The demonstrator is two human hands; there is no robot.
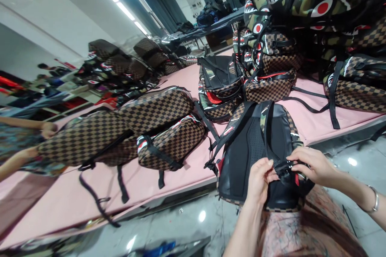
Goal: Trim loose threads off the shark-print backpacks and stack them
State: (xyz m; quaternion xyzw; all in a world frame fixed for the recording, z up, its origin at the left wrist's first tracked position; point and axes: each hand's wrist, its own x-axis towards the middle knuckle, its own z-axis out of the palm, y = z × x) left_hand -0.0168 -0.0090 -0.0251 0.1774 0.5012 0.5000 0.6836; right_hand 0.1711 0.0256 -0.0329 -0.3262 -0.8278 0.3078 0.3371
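Note:
A backpack [241, 164] with a black padded back panel and brown checkered edges leans at the table's edge, its back turned up toward me. Both of my hands are over its lower right part. My left hand [261, 178] is closed on a black shoulder strap [279, 164]. Just to the right, my right hand [310, 164] pinches the same strap near a small buckle that my fingers partly hide. A bit of red [297, 179] shows below those fingers.
More checkered backpacks [171, 144] lie on the pink-covered table [144, 192] to the left, where another person's hands [27, 154] touch one. Shark-mouth camouflage bags [301, 12] are piled high at the right. Loose straps [99, 204] hang over the table's front edge.

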